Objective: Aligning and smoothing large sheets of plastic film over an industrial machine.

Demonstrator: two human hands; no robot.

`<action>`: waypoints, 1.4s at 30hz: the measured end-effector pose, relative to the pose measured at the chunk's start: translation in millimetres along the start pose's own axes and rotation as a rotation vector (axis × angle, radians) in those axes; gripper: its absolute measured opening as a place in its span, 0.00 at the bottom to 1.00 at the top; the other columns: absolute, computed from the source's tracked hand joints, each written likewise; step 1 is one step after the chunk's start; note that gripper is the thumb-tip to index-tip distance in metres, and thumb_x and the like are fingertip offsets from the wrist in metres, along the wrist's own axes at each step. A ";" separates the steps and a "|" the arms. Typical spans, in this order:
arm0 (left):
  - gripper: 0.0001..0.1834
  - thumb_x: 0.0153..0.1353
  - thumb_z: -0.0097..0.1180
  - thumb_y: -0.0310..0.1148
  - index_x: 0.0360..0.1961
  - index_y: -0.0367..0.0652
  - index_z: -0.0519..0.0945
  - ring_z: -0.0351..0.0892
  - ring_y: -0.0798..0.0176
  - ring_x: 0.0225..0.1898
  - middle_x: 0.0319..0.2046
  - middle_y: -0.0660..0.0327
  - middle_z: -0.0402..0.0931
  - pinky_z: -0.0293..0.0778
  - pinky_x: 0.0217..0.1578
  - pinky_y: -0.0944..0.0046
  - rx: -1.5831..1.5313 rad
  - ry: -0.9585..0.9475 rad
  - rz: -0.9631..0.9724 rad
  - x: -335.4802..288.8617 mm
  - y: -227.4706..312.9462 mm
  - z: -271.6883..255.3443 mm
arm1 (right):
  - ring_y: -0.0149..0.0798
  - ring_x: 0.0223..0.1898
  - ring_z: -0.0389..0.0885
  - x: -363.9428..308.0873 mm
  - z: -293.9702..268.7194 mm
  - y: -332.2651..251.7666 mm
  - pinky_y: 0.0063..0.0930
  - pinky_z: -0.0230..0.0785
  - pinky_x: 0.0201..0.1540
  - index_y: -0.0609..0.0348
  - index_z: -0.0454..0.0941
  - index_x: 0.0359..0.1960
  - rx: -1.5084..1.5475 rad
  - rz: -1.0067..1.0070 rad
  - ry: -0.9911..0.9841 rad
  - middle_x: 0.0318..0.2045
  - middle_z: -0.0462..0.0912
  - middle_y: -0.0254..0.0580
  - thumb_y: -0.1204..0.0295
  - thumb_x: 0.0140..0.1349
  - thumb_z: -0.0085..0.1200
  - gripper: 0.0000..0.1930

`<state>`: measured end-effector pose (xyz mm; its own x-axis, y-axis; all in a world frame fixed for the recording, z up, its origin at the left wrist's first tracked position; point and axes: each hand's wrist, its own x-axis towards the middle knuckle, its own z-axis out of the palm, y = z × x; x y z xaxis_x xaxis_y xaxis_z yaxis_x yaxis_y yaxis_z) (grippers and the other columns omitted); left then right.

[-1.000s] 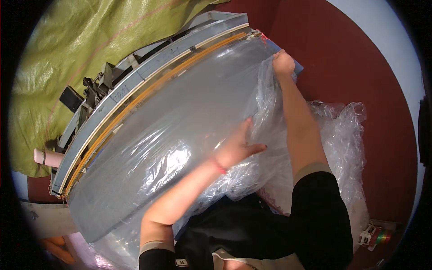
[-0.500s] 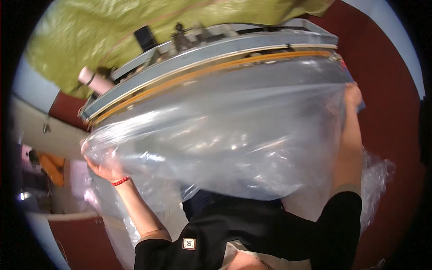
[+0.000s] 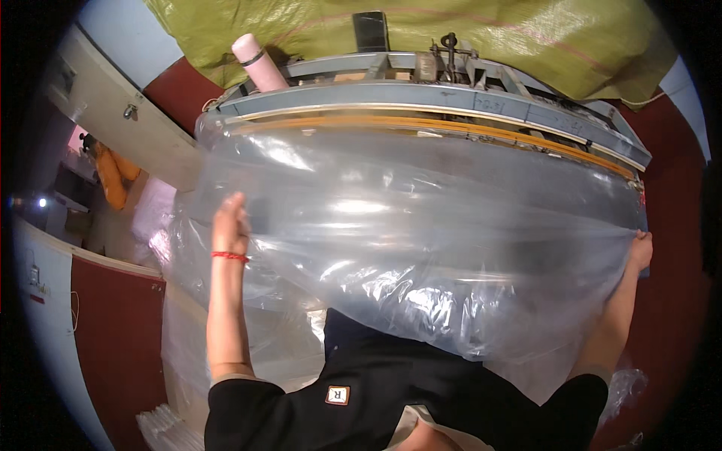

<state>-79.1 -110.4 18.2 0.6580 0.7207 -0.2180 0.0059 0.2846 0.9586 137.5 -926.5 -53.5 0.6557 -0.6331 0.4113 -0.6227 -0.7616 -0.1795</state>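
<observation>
A large clear plastic sheet (image 3: 421,225) is spread over a grey sealing machine (image 3: 451,98) with an orange strip (image 3: 481,128) along its bar. My left hand (image 3: 229,222), a red band at its wrist, lies flat on the sheet's left part with the fingers stretched away from me. At the far right edge of the sheet my right hand (image 3: 639,249) is closed on the plastic and holds it taut. The near part of the sheet bunches and hangs down in front of my black shirt.
A pink roll (image 3: 256,60) stands at the machine's back left. A yellow-green tarp (image 3: 526,37) lies behind it. A white panel with a knob (image 3: 113,105) is at the left. More clear plastic (image 3: 188,323) hangs at the lower left over a dark red floor.
My left hand has let go of the sheet's left edge and now rests flat on top of it. The view has turned so the machine lies more level. The right hand still holds the right edge.
</observation>
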 end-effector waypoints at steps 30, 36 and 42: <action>0.17 0.49 0.54 0.33 0.41 0.40 0.74 0.72 0.53 0.37 0.34 0.52 0.75 0.68 0.39 0.61 1.344 -0.174 0.968 83.6 -52.5 62.4 | 0.38 0.36 0.75 55.2 59.0 89.7 0.31 0.64 0.40 0.55 0.76 0.36 0.524 0.035 0.056 0.36 0.78 0.41 0.58 0.53 0.50 0.16; 0.13 0.44 0.58 0.30 0.33 0.40 0.77 0.76 0.55 0.28 0.26 0.55 0.76 0.70 0.31 0.62 1.135 -0.056 0.838 109.9 -44.6 70.1 | 0.30 0.36 0.73 57.9 19.4 121.7 0.22 0.63 0.41 0.63 0.76 0.35 1.011 0.014 0.085 0.34 0.77 0.37 0.58 0.50 0.56 0.19; 0.07 0.45 0.56 0.30 0.23 0.39 0.74 0.72 0.55 0.28 0.23 0.55 0.72 0.68 0.29 0.63 1.230 -0.132 0.979 125.8 -45.9 55.4 | 0.28 0.33 0.72 55.0 -14.9 111.2 0.20 0.64 0.39 0.63 0.76 0.33 1.156 0.065 -0.001 0.31 0.77 0.36 0.62 0.51 0.56 0.15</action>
<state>45.2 -67.9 -43.1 0.8314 0.2337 0.5042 0.0965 -0.9542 0.2831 98.0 -1044.0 -37.5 0.6374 -0.6753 0.3710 0.1069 -0.3993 -0.9106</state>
